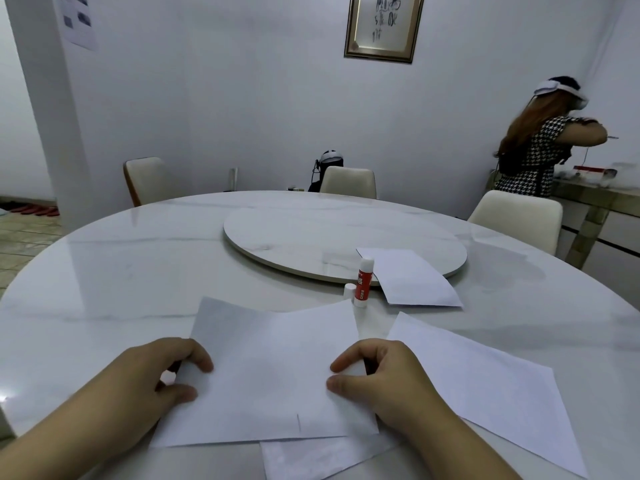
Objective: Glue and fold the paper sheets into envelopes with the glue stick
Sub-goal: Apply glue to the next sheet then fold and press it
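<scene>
Paper sheet [270, 375] is pinched at its sides by your left grip [152, 379] and right grip [377, 375]; the glue stick [363, 282] label is unreadable.

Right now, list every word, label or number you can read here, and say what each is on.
Glue stick: red label with white print, too blurred to read.
Framed scroll on the wall: dark brush characters, not legible.
Wall sheet: dark patches, too blurred.
Paper in both hands: one short pen mark, no text.

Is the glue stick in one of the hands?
No. The glue stick stands upright on the table, while the left hand and right hand grip a paper sheet.
</scene>
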`<state>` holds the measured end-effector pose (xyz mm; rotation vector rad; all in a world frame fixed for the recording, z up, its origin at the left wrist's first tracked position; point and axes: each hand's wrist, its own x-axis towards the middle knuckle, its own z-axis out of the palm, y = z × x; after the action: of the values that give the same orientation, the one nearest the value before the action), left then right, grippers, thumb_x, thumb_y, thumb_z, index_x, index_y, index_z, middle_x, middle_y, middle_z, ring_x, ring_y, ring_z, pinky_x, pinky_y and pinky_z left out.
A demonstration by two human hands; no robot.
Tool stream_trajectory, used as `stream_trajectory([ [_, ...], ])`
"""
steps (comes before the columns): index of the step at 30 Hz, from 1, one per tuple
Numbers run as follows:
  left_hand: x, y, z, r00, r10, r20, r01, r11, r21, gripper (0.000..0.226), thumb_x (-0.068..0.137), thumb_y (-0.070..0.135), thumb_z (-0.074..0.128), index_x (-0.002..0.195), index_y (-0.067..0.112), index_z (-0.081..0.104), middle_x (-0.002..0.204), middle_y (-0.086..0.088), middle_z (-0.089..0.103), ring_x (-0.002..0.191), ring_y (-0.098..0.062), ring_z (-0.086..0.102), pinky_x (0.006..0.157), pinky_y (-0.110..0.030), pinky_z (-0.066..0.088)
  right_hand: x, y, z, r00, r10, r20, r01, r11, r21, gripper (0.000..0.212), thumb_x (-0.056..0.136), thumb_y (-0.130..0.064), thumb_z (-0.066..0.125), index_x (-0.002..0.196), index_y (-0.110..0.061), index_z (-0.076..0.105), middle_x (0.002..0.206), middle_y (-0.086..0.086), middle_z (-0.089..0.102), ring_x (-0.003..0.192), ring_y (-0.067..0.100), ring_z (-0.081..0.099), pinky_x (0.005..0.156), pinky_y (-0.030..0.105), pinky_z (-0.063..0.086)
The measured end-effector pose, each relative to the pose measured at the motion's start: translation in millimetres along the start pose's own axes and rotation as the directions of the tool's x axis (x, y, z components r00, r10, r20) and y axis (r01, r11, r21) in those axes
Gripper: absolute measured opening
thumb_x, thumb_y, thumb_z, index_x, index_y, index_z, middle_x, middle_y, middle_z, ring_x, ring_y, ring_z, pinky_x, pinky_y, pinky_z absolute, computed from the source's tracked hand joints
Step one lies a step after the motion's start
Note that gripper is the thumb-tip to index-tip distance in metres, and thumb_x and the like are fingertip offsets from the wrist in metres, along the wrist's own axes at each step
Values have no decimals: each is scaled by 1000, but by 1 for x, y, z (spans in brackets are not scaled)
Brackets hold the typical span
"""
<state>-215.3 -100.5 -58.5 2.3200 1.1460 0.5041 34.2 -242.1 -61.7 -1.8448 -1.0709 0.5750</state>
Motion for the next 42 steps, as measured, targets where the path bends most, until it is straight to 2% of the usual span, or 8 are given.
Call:
stream_trajectory([
  [11,3,-7,6,997,80,-19,-79,996,42,45,78,12,69,88,54,57,90,25,60,73,3,61,65,-17,43,1,3,3,1000,-9,-20,8,999,-47,14,61,-29,81,73,-32,74,65,-1,58,52,13,51,42,19,40],
  [14,4,-6,14,990,139,-4,-134,961,243,33,85,18,60,88,50,53,123,21,48,112,0,46,90,-19,39,-1,4,8,996,-67,-57,59,989,-137,18,64,-27,79,77,-33,69,87,-12,60,68,1,54,55,8,39],
  [16,3,-1,20,996,90,0,-81,899,430,29,91,23,50,104,48,46,155,4,15,139,-18,13,102,-26,34,-1,3,9,986,-139,-89,114,963,-245,35,65,-29,78,93,-39,60,113,-18,43,96,-4,47,67,4,36],
  [19,7,20,23,1000,19,-16,-8,854,521,36,91,16,40,117,41,40,158,-3,-19,144,-25,-9,101,-30,40,2,-2,9,968,-213,-131,137,890,-435,55,73,-34,72,120,-41,44,136,-22,14,128,3,18,94,17,30],
  [23,20,47,39,992,114,-43,-95,945,312,49,96,14,27,144,26,23,160,8,-5,146,-10,-4,119,-30,11,24,-16,25,950,-310,30,265,754,-601,52,96,-16,39,147,-19,27,161,-2,13,144,14,15,114,25,12],
  [26,27,46,57,994,112,18,-111,930,350,54,99,34,19,150,25,2,160,9,-7,146,-7,-7,118,-29,-1,33,-10,40,971,-176,162,239,702,-671,56,100,-31,27,152,-15,13,163,2,5,148,15,7,117,29,5],
  [36,28,26,54,995,-24,99,-21,902,431,67,94,54,14,149,24,-9,159,7,-13,145,-8,-12,119,-30,-6,39,5,43,985,4,170,128,642,-756,68,96,-52,12,152,-18,-6,162,-3,-13,147,9,-10,120,34,-6],
  [42,24,18,49,994,-108,14,92,899,427,83,85,68,16,150,22,-8,160,10,-10,145,-5,-9,119,-39,-6,35,5,41,992,-72,106,126,697,-706,72,95,-55,21,153,-18,0,163,-3,5,148,9,3,120,34,-5],
])
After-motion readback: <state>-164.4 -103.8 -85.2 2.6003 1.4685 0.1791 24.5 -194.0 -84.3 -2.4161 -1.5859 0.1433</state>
